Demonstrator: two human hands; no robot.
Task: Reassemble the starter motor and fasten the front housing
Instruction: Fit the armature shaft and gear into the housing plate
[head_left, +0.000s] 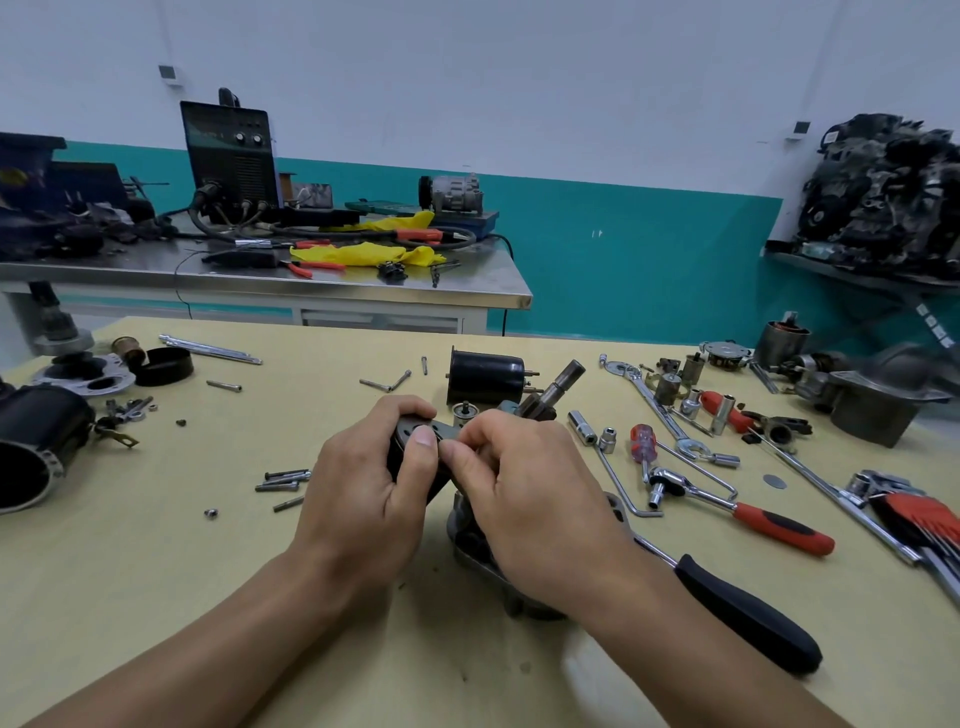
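My L hand (363, 488) was curled round a black round part (415, 434) w/ holes in its face, thumb pressed flat on top. Most of that part was hidden under my fingers, so I couldn't tell its full shape. My R hand (524, 493) had thumb & forefinger pinched tight at the same part's rim; whether a small piece sat between them I couldn't tell. Both hands were held mid-table (208, 545), just above a grey metal housing (470, 551), which my R palm & wrist mostly covered. Just behind my R hand a pinion shaft (563, 382) stuck up tilted to the right, its lower end hidden, w/ a black cylinder (485, 375) lying beside it. At far L a dark motor casing (36, 447) was cut off by the frame edge. At R a second grey housing (878, 405) was blurred. A black-handled tool (748, 610) ran under my R forearm, head end out of sight. Near it lay a red-handled ratchet (753, 519). The panel markings on the welder (228, 156) on the back bench were too small to read.
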